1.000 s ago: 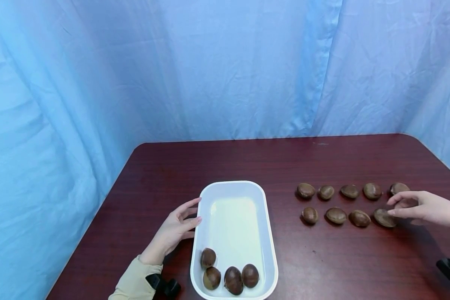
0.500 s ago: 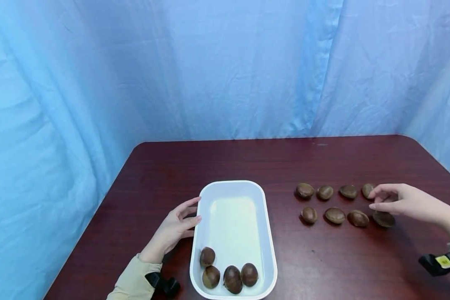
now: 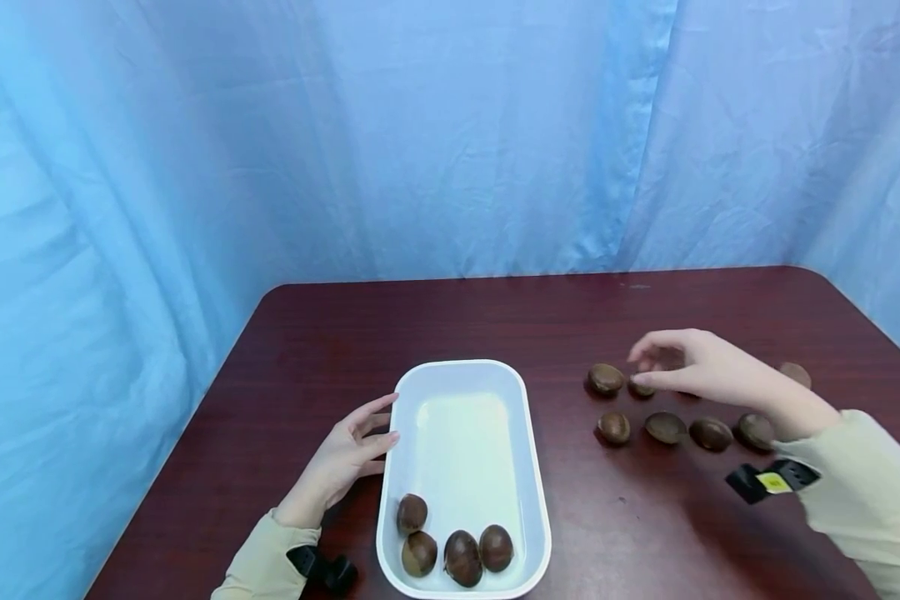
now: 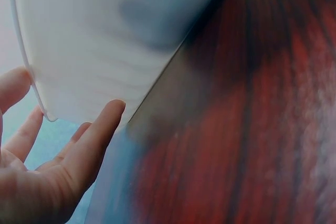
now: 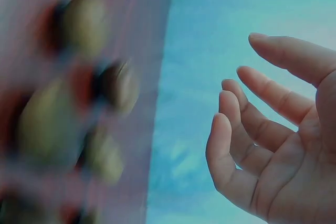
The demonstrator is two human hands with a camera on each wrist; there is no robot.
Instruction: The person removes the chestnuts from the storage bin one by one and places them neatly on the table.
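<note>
Over brown oval nuts (image 3: 665, 428), the right hand (image 3: 701, 364) hangs loosely parted, its empty palm seen only in wrist view; the left hand (image 3: 341, 457), fingers spread, touches a white plastic tray (image 3: 462, 454).

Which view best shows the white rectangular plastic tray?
Head: it shows the white rectangular plastic tray nearly whole, from above. Left wrist: only part of its outside, close up; right wrist: no recognisable part.

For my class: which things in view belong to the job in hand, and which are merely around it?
Seemingly in the job:
tray, touched by the left hand
four nuts inside it
loose nuts, near the right hand

Merely around:
table
curtain
wrist cameras
</note>
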